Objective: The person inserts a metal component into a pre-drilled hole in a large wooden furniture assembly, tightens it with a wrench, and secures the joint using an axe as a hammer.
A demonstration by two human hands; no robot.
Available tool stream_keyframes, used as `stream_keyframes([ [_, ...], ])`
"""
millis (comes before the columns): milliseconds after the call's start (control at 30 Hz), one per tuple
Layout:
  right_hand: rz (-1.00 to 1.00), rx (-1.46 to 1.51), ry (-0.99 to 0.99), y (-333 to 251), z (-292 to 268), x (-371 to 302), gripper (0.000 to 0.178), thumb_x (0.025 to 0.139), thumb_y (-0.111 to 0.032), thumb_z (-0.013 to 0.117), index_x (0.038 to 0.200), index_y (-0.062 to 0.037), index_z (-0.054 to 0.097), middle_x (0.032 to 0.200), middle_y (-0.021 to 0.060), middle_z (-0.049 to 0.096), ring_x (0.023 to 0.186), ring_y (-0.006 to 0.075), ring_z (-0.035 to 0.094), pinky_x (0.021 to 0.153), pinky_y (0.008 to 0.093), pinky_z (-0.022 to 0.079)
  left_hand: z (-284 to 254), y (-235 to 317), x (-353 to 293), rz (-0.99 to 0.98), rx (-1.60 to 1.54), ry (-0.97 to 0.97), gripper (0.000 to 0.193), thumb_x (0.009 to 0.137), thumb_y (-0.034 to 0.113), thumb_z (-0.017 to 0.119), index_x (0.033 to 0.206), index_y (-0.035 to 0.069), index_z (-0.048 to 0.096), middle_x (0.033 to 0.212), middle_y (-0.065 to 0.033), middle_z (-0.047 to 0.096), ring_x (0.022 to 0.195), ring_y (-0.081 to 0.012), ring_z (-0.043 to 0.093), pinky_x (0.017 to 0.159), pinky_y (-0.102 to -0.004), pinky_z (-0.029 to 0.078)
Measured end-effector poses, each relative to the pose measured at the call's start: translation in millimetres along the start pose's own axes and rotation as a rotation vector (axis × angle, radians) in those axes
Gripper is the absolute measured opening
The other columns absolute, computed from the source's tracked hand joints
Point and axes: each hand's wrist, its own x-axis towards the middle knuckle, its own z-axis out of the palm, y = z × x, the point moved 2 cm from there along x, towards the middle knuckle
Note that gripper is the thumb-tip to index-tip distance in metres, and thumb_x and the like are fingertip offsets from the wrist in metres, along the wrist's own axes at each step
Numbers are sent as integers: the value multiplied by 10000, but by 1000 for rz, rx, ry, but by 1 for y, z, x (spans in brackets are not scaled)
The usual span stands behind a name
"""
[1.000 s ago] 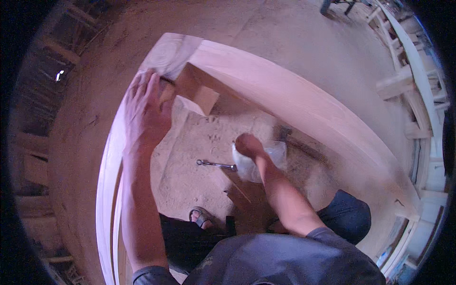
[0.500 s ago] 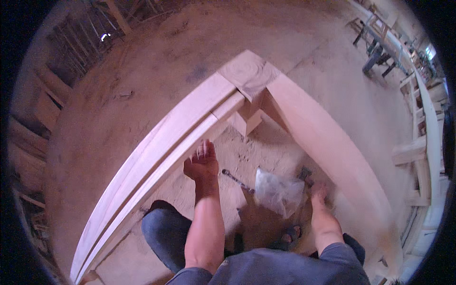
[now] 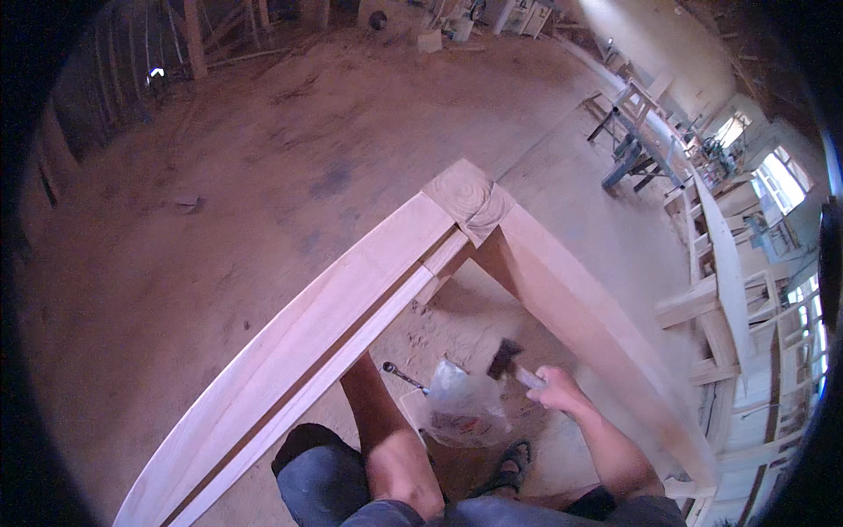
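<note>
Head view: since the earlier frame, left hand has moved out of sight beneath the left rail of the wooden frame; whether it grips anything, cannot tell. Left forearm visible up to the rail's inner edge. Right hand is wrapped round the pale handle of a dark-headed, hammer-like tool, between the plastic bag and the right rail. Wrench lies left of the bag, inside the frame's corner; tool's clearance above floor unclear.
</note>
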Motion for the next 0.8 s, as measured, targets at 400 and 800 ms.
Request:
stream_keyframes([
  [400,-435,753,766,-175,-168,-101,261,974,-190,610,1131,-8,507,873,47,601,691,82,565,635,248,488,1,-2,9,-32,87,5,590,946,467,525,1391,95,421,1357,-149,504,1252,-331,449,1037,-480,386],
  [800,-378,106,915,-195,-166,-33,264,967,-190,595,1037,31,469,774,211,631,692,370,635,658,478,507,4,0,2,-65,135,-10,528,937,443,549,1317,82,479,1265,-148,552,1160,-331,494,982,-466,413],
])
